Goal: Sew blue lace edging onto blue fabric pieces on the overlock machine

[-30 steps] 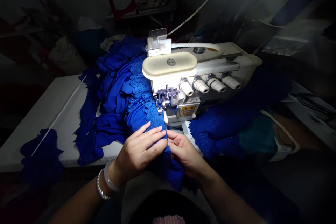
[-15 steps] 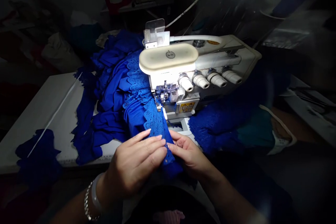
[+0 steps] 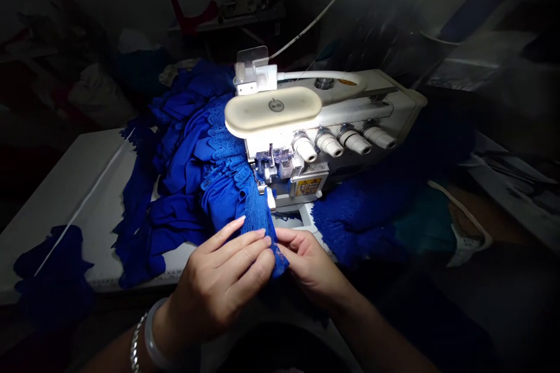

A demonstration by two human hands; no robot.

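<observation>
A strip of blue lace trim (image 3: 258, 215) runs from under the presser foot (image 3: 262, 186) of a white overlock sewing machine (image 3: 315, 122) toward me. My left hand (image 3: 227, 274), with bracelets on the wrist, lies over the lace's near end, fingers pressed together on it. My right hand (image 3: 308, 265) pinches the same end from the right. Both hands sit just in front of the machine's foot. A heap of blue fabric (image 3: 188, 157) spreads to the machine's left.
The white table (image 3: 65, 186) carries a thin white cord (image 3: 87, 186) and a blue scrap (image 3: 56, 262) at its left corner. More blue lace (image 3: 363, 210) is piled right of the machine. Another machine (image 3: 238, 0) stands on a far table. The surroundings are dark.
The lace has been drawn away under the foot, so less of it hangs toward me. Both hands stay on its near end, now slightly nearer the machine.
</observation>
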